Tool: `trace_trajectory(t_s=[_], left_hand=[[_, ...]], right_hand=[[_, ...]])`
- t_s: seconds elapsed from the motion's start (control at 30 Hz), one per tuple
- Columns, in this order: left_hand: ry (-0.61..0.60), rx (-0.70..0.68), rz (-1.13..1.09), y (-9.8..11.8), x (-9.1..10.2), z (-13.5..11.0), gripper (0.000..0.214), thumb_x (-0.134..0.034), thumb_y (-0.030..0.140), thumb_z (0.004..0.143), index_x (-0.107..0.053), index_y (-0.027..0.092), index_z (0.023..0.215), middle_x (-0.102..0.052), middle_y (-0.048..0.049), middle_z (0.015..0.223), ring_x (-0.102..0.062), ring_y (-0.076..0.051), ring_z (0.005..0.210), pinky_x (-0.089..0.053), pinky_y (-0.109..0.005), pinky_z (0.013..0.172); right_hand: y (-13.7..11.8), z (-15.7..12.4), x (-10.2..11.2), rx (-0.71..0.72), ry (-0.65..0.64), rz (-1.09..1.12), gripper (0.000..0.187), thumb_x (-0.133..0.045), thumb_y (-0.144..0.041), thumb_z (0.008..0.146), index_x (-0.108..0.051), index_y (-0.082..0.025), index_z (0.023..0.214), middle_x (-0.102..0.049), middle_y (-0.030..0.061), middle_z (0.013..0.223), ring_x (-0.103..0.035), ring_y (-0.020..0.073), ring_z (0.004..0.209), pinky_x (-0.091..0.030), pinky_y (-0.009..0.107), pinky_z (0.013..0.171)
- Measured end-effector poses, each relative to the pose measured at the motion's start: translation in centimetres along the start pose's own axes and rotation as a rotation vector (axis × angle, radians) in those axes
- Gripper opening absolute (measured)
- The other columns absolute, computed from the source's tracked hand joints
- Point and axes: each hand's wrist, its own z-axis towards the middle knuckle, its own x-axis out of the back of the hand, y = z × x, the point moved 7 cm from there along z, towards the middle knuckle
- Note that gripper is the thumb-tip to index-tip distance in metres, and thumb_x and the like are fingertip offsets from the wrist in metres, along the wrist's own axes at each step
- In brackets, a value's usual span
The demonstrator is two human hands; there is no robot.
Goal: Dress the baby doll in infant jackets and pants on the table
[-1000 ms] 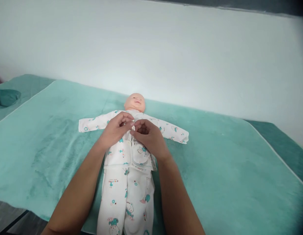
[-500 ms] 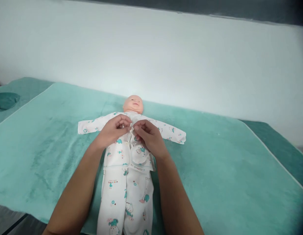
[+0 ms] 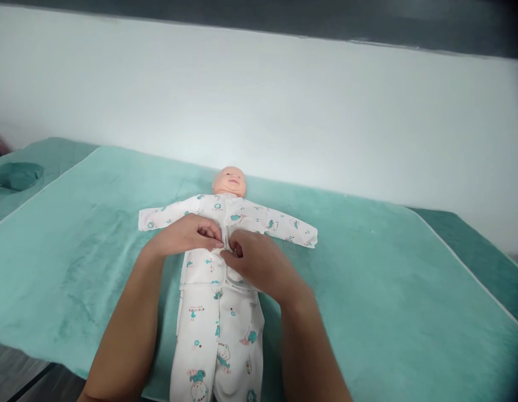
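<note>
Centrally, the white jacket [image 3: 204, 271] lies under both hands, the left hand [image 3: 189, 233] and right hand [image 3: 257, 259] pinching its front edges at mid-torso, fingertips close together. Teal motifs dot the fabric, which clothes a bald doll [image 3: 229, 181] (supine, sleeves spread wide) above matching trousers [image 3: 195, 354]. Green cloth [image 3: 367, 290] lies beneath, with a pale wall [image 3: 284, 111] behind.

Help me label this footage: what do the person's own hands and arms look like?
Left hand and right hand are both bare, with no gloves, rings or watch visible. The forearms are uncovered too: no sleeves can be made out along them.
</note>
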Motion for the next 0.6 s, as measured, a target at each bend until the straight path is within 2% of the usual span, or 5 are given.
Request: trace_trajectory(t_s=[0.17,0.37,0.6], left_hand=[[0.021,-0.022,-0.001,0.3,-0.1,0.0,0.022,-0.071,0.041,0.08,-0.073,0.019,0.082,-0.067,-0.0004,0.072,-0.058,-0.013,0.068,-0.042,-0.022,0.059],[-0.015,-0.082,0.048,0.5,-0.1,0.1,0.021,-0.074,0.04,0.077,-0.076,0.02,0.083,-0.067,-0.0007,0.073,-0.056,-0.012,0.066,-0.041,-0.022,0.058],[0.03,-0.1,0.128,1.2,-0.6,-0.1,0.016,-0.072,0.036,0.078,-0.075,0.021,0.076,-0.068,-0.001,0.075,-0.058,-0.013,0.067,-0.04,-0.023,0.056]], right_hand=[[0.8,0.2,-0.1,0.062,-0.072,0.201,0.029,-0.053,-0.03,0.09,-0.039,-0.021,0.066,-0.045,-0.0036,0.062,-0.036,0.0122,0.059,-0.024,0.029,0.054],[2.1,0.5,-0.6,-0.025,-0.162,0.593,0.032,-0.048,-0.039,0.095,-0.049,-0.021,0.069,-0.052,-0.003,0.062,-0.048,0.0121,0.06,-0.036,0.027,0.057],[2.9,1.4,-1.7,-0.054,-0.173,0.641,0.037,-0.057,-0.046,0.092,-0.052,-0.02,0.067,-0.054,-0.0024,0.059,-0.049,0.011,0.055,-0.036,0.024,0.051]])
